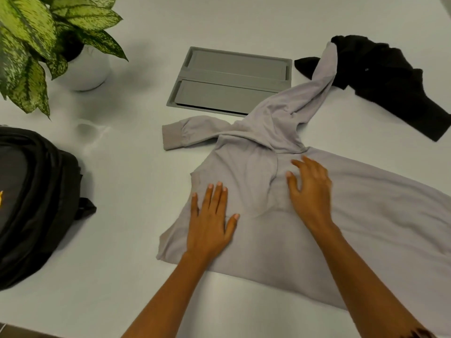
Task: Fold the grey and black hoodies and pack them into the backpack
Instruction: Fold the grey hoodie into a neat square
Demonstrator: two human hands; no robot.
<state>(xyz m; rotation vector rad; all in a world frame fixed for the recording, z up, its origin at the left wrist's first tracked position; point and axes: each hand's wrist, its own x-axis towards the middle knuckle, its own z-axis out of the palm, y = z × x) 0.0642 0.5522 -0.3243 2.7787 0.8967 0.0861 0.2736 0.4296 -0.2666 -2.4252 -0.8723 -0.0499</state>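
My left hand [210,220] lies flat on the grey hoodie [353,228], fingers straight and close together, palm pressing the cloth and gripping nothing. My right hand [310,191] is just to its right and a little farther off. Its fingers are spread and loosely straight on the fabric below the hood [275,123], and it holds nothing either; it is slightly blurred, so I cannot tell how firmly it presses.

The hoodie is spread on the white table [122,167], its body running off to the near right. One sleeve [185,135] reaches left. The other sleeve [327,67] runs far and right, with its end lying on the black hoodie [380,76], which sits crumpled at the far right. The backpack [31,203] is at the left edge, well apart from both garments.

I judge the grey cloth soft, light and limp. It will wrinkle and slide on the smooth top, so flat palms suit smoothing it. For folding I would pinch it at the cuffs, shoulders or hem.

I can read no writing. The backpack shows a yellow mark [1,197] cut off by the frame edge. A small pale dot on the black hoodie is too small to identify.

Beyond the hood is a grey hatch [231,81] set into the table, and a potted plant [36,45] stands at the far left.
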